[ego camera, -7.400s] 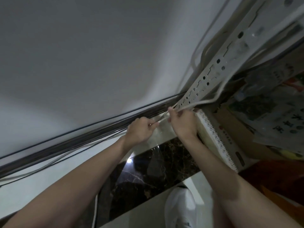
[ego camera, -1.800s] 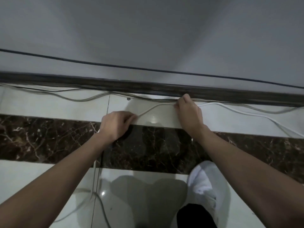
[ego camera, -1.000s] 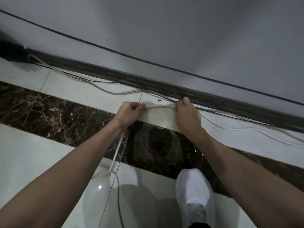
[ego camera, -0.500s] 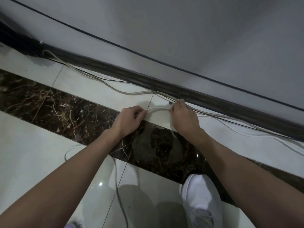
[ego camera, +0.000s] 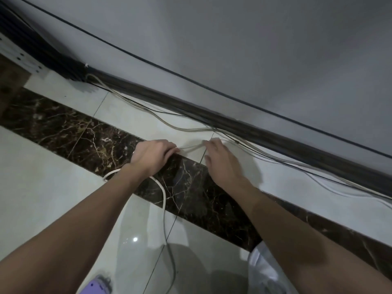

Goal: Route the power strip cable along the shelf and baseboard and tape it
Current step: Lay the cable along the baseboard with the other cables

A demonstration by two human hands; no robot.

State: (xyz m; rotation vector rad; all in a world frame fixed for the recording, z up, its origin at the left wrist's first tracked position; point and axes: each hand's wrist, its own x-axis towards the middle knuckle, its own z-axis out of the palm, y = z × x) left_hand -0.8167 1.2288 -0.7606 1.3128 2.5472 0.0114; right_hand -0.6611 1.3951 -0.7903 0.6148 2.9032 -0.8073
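Both hands have spread farther apart at frame centre. Left hand [ego camera: 152,155] curls round the cable [ego camera: 191,147], which crosses the pale tile to the right hand [ego camera: 221,164], whose fairly straight fingers press it, thumb off. Baseboard [ego camera: 265,137] runs just above.

The baseboard [ego camera: 254,132] runs along the foot of the wall [ego camera: 233,49], from the shelf post [ego camera: 21,58] at far left off to the right. Loose wires [ego camera: 169,125] lie on the floor [ego camera: 53,187] just before it. Nearer, the left hand [ego camera: 151,154] and right hand [ego camera: 220,160] are side by side. The cable [ego camera: 191,147] spans between them, then trails back under the left wrist. A shoe [ego camera: 263,272] sits at bottom right.
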